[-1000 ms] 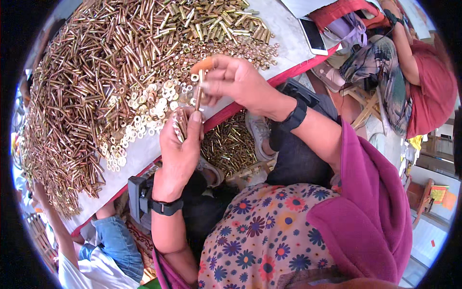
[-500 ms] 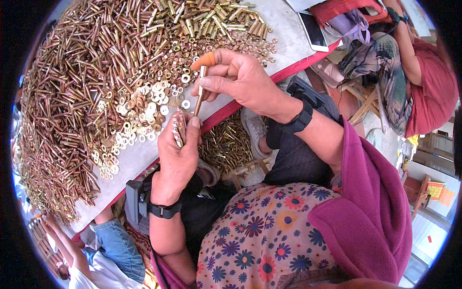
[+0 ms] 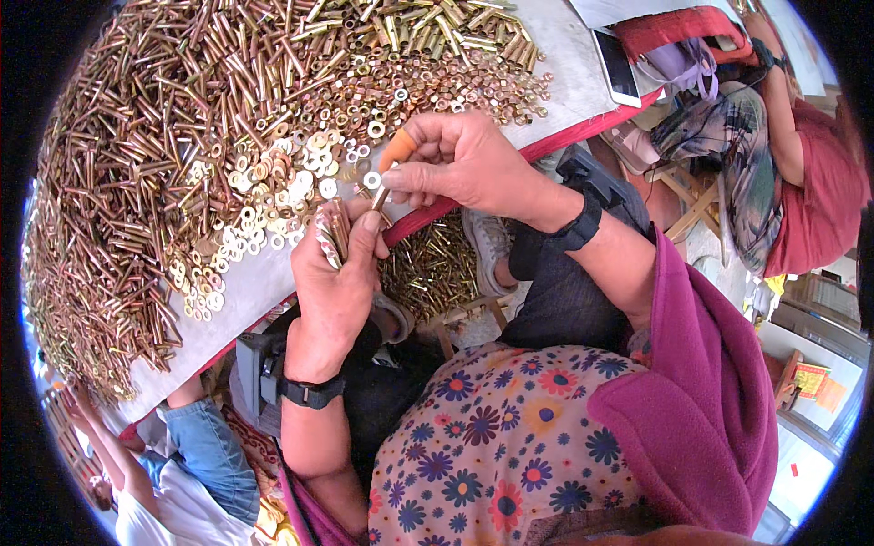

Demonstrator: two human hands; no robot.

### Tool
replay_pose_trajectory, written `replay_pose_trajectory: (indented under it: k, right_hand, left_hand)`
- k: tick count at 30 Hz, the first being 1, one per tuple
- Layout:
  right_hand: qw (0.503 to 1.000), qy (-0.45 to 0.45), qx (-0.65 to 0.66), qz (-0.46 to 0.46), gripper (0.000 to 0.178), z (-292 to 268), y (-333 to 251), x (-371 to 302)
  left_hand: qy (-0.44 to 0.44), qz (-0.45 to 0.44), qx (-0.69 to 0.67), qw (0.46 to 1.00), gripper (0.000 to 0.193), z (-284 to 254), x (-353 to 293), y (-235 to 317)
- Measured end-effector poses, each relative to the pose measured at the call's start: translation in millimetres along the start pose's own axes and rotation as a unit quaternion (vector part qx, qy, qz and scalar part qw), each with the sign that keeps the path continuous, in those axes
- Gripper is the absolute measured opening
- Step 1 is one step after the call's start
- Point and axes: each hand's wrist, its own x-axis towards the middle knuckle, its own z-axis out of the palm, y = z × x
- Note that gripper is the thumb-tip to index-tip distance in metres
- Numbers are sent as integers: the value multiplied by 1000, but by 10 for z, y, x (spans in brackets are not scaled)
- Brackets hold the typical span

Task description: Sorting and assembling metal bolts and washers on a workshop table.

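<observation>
My left hand (image 3: 332, 291) is closed round several brassy metal bolts (image 3: 335, 232), which poke up past its fingers near the table edge. One of them, a slim bolt (image 3: 380, 200), rises tilted between its thumb and fingers toward my right hand. My right hand (image 3: 460, 168), with an orange finger cot (image 3: 399, 148) on one finger, pinches the upper part of that bolt. Its fingertips hide most of the bolt's upper end. Just behind the fingertips shows a pale washer (image 3: 371, 180); whether it touches the bolt I cannot tell.
Heaped on the table (image 3: 250, 273) are bolts (image 3: 127, 191), metal sleeves (image 3: 428, 32), nuts (image 3: 437, 82) and washers (image 3: 241, 238). A phone (image 3: 616, 68) lies by a red bag (image 3: 678, 36). More bolts fill a container (image 3: 432, 264) below. Other people sit at right and lower left.
My right hand has moved down along the bolt, closer to my left hand. The long sleeve-like piece above its thumb no longer shows. The whole view has shifted slightly.
</observation>
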Motion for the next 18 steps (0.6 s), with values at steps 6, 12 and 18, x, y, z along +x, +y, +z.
replay_pose_trajectory:
  k: [6,12,18]
  right_hand:
    - [997,-35,10,64,18,124,98,48]
    - [999,-34,-36,-3,15,167,59,97]
    - [856,92,-405,-308,18,72,294,233]
  left_hand:
    - [21,-2,-36,999,14,9,-26,37]
    - [17,7,-14,1000,10,-64,-30,-93]
    - [41,-28,-82,995,18,-117,-29,-5]
